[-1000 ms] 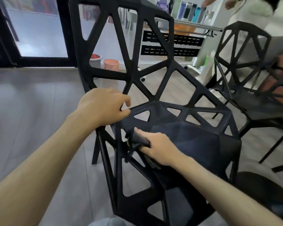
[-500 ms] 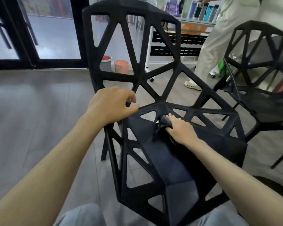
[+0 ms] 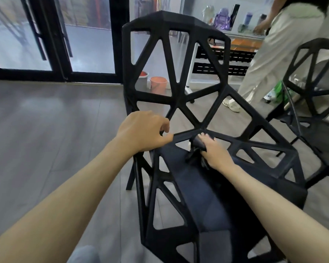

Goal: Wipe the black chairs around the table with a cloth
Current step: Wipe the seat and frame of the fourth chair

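Note:
A black chair with a lattice of triangular openings stands right in front of me, its back upright and its seat running toward me. My left hand grips the chair frame at the left rear corner of the seat. My right hand presses a dark crumpled cloth onto the rear of the seat, close to where the back begins. A second black chair of the same kind stands at the right.
Another person in light trousers stands at the back right by a shelf unit with bottles. Two small buckets sit on the grey wood floor near black-framed glass doors. Open floor lies to the left.
My right hand has slid the cloth from the seat's left edge toward the rear of the seat. My left hand kept its grip. The view has shifted so the chair sits further right.

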